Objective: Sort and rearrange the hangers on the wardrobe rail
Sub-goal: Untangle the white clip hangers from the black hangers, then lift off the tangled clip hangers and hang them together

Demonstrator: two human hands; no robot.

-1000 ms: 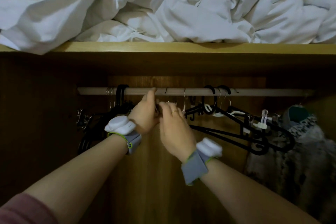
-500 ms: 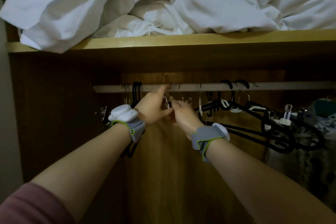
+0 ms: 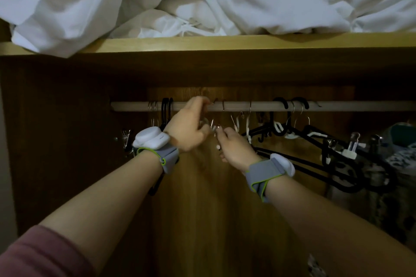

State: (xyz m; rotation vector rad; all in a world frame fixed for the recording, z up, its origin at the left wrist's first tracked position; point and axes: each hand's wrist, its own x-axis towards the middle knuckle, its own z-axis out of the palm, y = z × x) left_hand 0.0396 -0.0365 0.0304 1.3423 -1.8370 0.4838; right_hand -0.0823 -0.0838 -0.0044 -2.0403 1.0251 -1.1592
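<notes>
Grey wristbands (image 3: pixel 262 175) with white pods, maroon sleeve (image 3: pixel 38 254)

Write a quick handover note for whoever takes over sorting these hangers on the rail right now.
Left hand: raised at the rail, fingers curled around a metal hook.
Right hand: just below, pinching a small white clip; grip detail is blurred.
Done: black hooks bunched at the left end.
Left: black hangers tangled and tilted on the right, loose metal hooks mid-rail, all unsorted.
</notes>
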